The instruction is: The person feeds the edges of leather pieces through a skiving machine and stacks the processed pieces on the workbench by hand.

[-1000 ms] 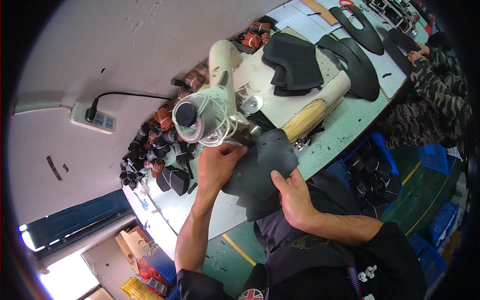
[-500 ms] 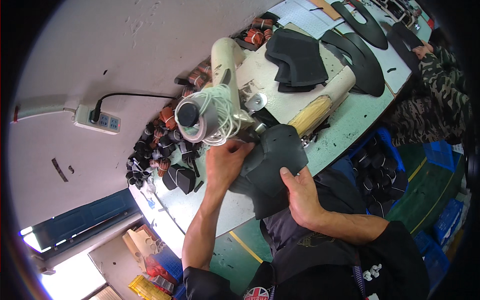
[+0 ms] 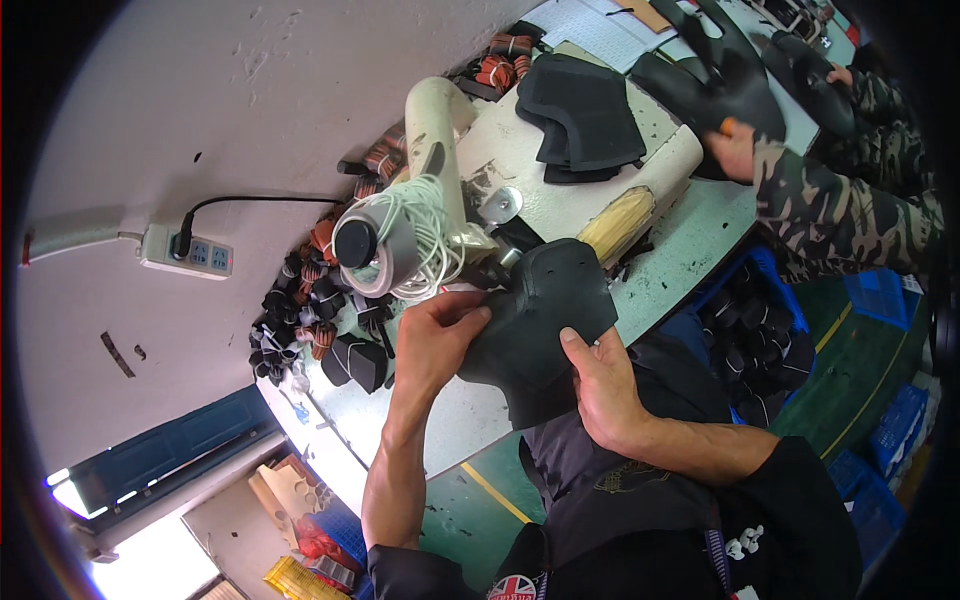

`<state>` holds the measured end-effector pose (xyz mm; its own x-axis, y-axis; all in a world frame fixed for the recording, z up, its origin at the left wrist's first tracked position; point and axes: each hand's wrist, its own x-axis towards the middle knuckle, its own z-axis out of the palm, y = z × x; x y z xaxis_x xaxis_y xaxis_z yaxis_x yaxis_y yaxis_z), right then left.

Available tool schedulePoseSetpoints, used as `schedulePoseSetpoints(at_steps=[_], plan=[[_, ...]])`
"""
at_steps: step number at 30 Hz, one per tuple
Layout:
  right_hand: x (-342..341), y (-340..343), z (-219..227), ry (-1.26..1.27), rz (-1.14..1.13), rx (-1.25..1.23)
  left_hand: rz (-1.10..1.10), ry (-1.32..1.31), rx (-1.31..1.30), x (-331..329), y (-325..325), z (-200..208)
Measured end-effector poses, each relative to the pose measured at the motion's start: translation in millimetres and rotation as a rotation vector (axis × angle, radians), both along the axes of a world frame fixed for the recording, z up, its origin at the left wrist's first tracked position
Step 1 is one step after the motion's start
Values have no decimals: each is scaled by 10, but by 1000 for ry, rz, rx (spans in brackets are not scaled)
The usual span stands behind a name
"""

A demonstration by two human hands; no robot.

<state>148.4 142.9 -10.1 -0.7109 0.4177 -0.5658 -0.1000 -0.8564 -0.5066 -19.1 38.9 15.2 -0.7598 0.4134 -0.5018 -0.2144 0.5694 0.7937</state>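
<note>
A flexible black cut piece of sheet material [image 3: 540, 325], with small holes near its far end, is held between my hands in front of the machine. My right hand [image 3: 605, 390] grips its right edge, thumb on top and fingers beneath. My left hand [image 3: 437, 340] is closed at its left edge, thumb and forefinger pinched there; some fingertips are hidden. Just beyond the piece stands the cream-coloured machine [image 3: 435, 125], with a coil of white cord [image 3: 435, 235] hanging on it. More black cut pieces [image 3: 580, 115] lie stacked on the machine's flat top.
Bundled black and reddish-brown pieces [image 3: 310, 300] line the wall side of the table [image 3: 450, 430]. A power strip [image 3: 187, 250] is on the wall. At right, a co-worker's camouflage sleeve [image 3: 800, 185] and hand reach over large black pieces [image 3: 740, 100]. A blue crate [image 3: 790, 290] holds black bundles.
My left hand has drawn back slightly from the machine along the piece's left edge. The co-worker's arm has reached in over the table at right, and the large black pieces there have shifted.
</note>
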Motion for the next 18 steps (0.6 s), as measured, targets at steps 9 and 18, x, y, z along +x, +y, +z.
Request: schedulePoseSetpoints(at_steps=[9,18], plan=[[25,40,-5,-37,15,27,-68,47,-6,18,-105,-72],[72,106,-16,-123,51,-41,-57,33,6,-13,-88,-101]])
